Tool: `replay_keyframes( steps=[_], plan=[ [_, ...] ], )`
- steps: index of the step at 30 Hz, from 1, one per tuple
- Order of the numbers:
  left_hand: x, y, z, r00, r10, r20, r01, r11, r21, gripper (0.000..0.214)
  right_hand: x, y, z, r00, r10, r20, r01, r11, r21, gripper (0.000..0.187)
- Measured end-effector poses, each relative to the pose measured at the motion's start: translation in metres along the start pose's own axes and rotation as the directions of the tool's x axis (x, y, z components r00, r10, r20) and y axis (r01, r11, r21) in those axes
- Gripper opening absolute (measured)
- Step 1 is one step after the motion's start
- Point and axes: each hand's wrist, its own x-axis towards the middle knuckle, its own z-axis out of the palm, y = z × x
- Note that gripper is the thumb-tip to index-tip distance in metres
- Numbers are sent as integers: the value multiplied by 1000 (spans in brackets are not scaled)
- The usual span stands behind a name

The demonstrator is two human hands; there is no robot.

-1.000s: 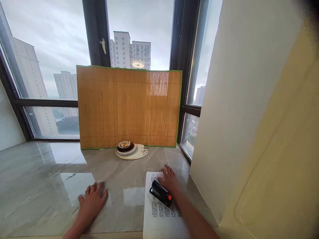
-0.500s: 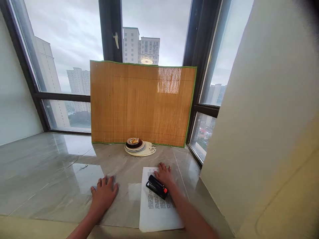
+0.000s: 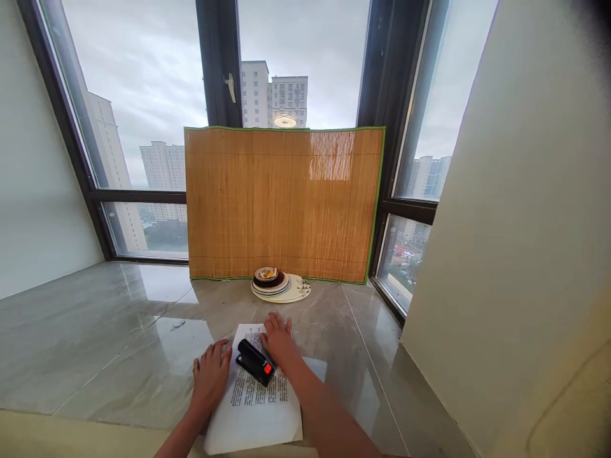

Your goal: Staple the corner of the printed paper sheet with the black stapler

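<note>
Printed sheets of paper (image 3: 252,423) lie on the stone sill near its front edge. A black stapler (image 3: 255,361) with a red patch at its near end rests slantwise on top of them. My right hand (image 3: 279,340) lies flat on the paper's upper right part, fingers apart, just beside the stapler. At the paper's left edge my left hand (image 3: 211,372) rests with its fingers stretched out, holding nothing. Whether its fingertips touch the paper I cannot tell.
A stack of round plates (image 3: 272,283) stands on an oval plate (image 3: 300,289) with a dark plant pattern. Behind it a bamboo mat (image 3: 281,203) edged in green leans against the window. A wall (image 3: 515,222) bounds the sill (image 3: 119,318) on the right.
The paper, with the stapler on it, has slid left under my right hand. My left hand has shifted slightly right and now lies beside the paper. The camera view has turned a little.
</note>
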Motion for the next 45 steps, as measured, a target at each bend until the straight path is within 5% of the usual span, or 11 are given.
replay_keyframes(
  steps=[12,16,20,24,27,33,40,45],
  plan=[
    [-4,13,-8,1000,16,11,-17,998,65,44,-78,94,-69,981,157,-111,-158,987,6,25],
    [-6,16,-9,987,162,-4,-162,987,-10,43,-113,89,-86,953,207,-222,-199,978,61,27],
    [-19,42,8,860,509,37,-493,848,-193,40,-148,65,-83,960,192,-206,-148,966,212,22],
    [-38,79,25,806,567,171,-523,817,-244,56,-161,49,-79,972,171,-163,-132,965,229,39],
    [-49,96,28,822,508,258,-484,862,-154,61,-164,54,-81,957,222,-186,-166,947,274,42],
    [-56,104,31,866,427,258,-420,903,-87,62,-170,72,-89,943,299,-147,-190,845,499,65],
    [-54,105,24,876,415,246,-403,910,-101,57,-171,74,-90,883,416,-219,-235,795,559,17],
    [-51,100,32,888,418,192,-378,901,-212,65,-170,82,-79,813,523,-256,-252,712,655,19]
  ],
)
